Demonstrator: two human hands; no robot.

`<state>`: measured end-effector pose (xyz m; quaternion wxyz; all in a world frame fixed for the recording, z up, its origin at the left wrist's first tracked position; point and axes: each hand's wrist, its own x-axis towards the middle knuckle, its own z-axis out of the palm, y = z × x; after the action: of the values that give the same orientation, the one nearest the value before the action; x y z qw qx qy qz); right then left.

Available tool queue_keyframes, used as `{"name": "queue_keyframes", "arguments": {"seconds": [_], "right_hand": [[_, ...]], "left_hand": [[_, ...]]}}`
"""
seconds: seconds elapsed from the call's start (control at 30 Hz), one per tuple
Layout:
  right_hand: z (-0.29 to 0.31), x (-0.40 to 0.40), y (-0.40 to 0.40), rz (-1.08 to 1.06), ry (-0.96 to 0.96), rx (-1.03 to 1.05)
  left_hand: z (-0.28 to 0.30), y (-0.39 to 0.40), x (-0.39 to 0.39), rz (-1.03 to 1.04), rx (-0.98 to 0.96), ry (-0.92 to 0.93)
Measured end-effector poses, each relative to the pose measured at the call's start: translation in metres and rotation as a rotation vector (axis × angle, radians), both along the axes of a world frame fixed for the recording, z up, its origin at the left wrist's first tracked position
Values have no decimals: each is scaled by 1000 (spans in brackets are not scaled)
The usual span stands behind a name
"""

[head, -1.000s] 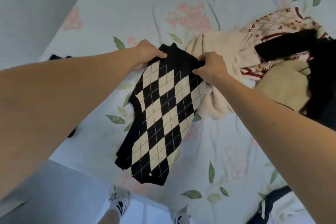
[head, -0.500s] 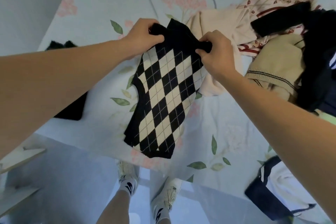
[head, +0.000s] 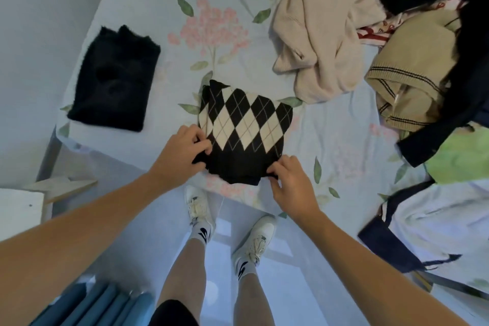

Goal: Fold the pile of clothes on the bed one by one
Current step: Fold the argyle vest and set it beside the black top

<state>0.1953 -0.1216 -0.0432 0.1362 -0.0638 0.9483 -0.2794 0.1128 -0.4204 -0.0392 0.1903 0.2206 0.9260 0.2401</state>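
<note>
A black and cream argyle knit top [head: 246, 127] lies folded over on the floral bed sheet [head: 330, 140], close to the near edge. My left hand [head: 182, 153] pinches its near left corner. My right hand [head: 291, 180] pinches the near right corner of the black hem. A heap of unfolded clothes fills the right side: a cream sweater [head: 322, 34], a tan knit with dark stripes [head: 407, 79], a black garment [head: 471, 47], a green piece [head: 460, 159].
A folded black fuzzy garment [head: 113, 79] lies at the bed's left corner. A white and navy garment [head: 428, 222] hangs over the near right edge. My feet in white shoes [head: 227, 222] stand on the floor below the bed edge. A wall runs along the left.
The argyle top hung in the air, held by its upper corners; now it lies on the sheet folded over, and both hands have come down to its near edge.
</note>
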Motion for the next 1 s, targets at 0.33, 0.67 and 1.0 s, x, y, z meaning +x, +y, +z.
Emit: {"name": "queue_keyframes", "arguments": {"seconds": [0.33,0.67,1.0], "right_hand": [[7,-49,-11,-1023,-614,-629],[2,-84,-40,-1035,-706,-721],[43,-97,-95,-924,-569,-805]], "left_hand": [[-10,37,-1,1018,327,-659],[-9,50,-24,822,402,-896],[33,-16,-35,808,626,-806]]}}
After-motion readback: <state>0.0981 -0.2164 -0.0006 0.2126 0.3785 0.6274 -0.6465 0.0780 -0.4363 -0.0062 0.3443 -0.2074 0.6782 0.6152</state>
